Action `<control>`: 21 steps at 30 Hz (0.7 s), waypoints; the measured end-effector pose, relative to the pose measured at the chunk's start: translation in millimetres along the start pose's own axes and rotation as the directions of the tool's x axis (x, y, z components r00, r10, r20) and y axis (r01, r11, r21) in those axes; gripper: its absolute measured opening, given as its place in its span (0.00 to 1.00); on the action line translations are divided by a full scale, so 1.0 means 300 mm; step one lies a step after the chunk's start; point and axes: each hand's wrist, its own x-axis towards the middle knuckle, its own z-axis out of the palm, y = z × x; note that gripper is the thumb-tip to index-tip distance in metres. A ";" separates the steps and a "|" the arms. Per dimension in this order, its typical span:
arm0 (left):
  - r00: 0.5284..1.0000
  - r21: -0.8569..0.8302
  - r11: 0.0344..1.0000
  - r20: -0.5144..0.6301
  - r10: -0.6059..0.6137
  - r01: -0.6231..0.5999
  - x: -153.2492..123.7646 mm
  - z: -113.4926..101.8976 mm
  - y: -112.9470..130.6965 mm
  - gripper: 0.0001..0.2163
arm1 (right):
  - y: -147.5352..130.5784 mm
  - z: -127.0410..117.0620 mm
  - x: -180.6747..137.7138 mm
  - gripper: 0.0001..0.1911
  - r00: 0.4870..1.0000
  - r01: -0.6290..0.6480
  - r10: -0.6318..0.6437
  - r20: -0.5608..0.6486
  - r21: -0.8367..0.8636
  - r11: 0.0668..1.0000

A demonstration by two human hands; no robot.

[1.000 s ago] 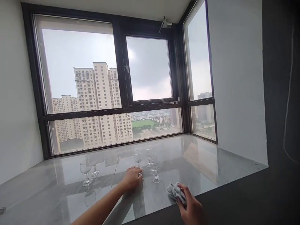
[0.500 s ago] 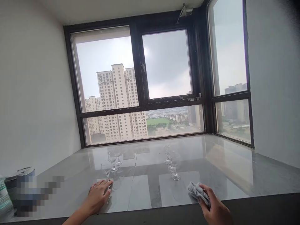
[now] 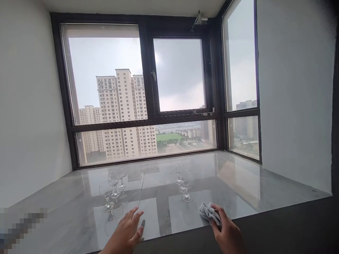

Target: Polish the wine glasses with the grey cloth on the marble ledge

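Observation:
My right hand (image 3: pixel 227 229) grips a crumpled grey cloth (image 3: pixel 210 213) at the front edge of the glossy sill (image 3: pixel 156 218). Over the sill, my left hand (image 3: pixel 126 229) is open with its fingers apart, holding nothing. Just beyond it to the left stands the nearest stemmed glass (image 3: pixel 107 201) of the left row, upright and apart from the fingers. Two more stemmed glasses, a middle one (image 3: pixel 114 187) and a far one (image 3: pixel 122 180), stand behind it. On the right, a second row of stemmed glasses runs back from the front glass (image 3: pixel 186 192), overlapping one another.
Dark-framed windows (image 3: pixel 148 123) rise behind the sill, with a handle (image 3: pixel 153 74) on the middle pane. White walls close in at left (image 3: pixel 29 106) and right (image 3: pixel 293 106). A blurred-out patch (image 3: pixel 23 224) covers the lower left. The sill drops off along its front edge.
My left hand has come off the nearest left glass and moved right, its fingers now spread. The view has turned right; my right hand still holds the cloth.

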 end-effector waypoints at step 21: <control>0.945 -0.031 0.946 0.047 0.325 -0.324 0.272 0.060 0.424 0.29 | -0.001 -0.013 -0.008 0.14 0.999 0.031 -0.031 -0.016 -0.003 1.000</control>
